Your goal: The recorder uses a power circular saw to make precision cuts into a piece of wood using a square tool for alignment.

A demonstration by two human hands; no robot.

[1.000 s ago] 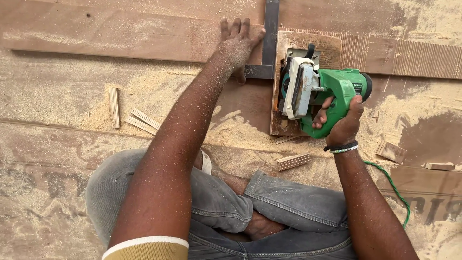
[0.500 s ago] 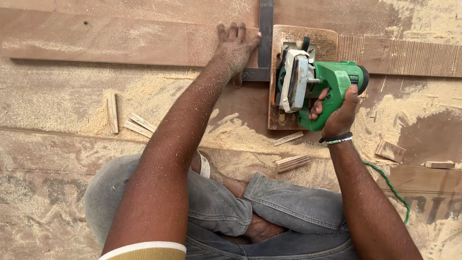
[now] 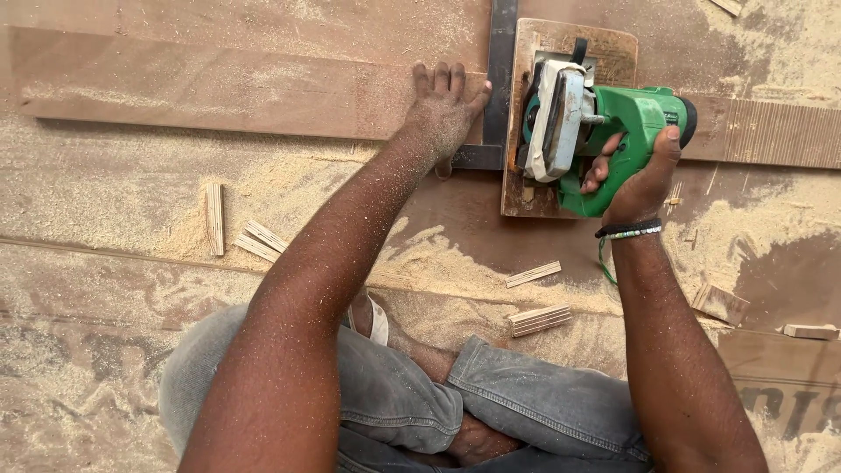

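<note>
The right hand (image 3: 639, 180) is closed firmly around the handle of a green circular saw (image 3: 604, 131). The saw stands on its flat base plate (image 3: 526, 188), and this plate lies on a long wooden plank (image 3: 219, 88) that runs from left to right across the upper part of the view. The blade guard of the saw is white and grey and it points to the far side, away from the person. A dark bead bracelet (image 3: 626, 231) is on the right wrist, and a thin green cord (image 3: 603, 263) hangs just under it.

The left hand (image 3: 442, 109) lies flat and open on the plank, with the fingers stretched forward; it grasps nothing, it only presses on the wood. Its thumb side touches a dark metal square (image 3: 499, 88), which stands across the plank directly beside the left edge of the base plate.

The person sits on the floor (image 3: 105, 350) with crossed legs in grey trousers (image 3: 394, 403). Sawdust (image 3: 438, 263) covers the floor and also the left forearm. Several small wooden offcuts (image 3: 539, 320) lie near the knees, and some more lie to the left, a little apart from the plank.
</note>
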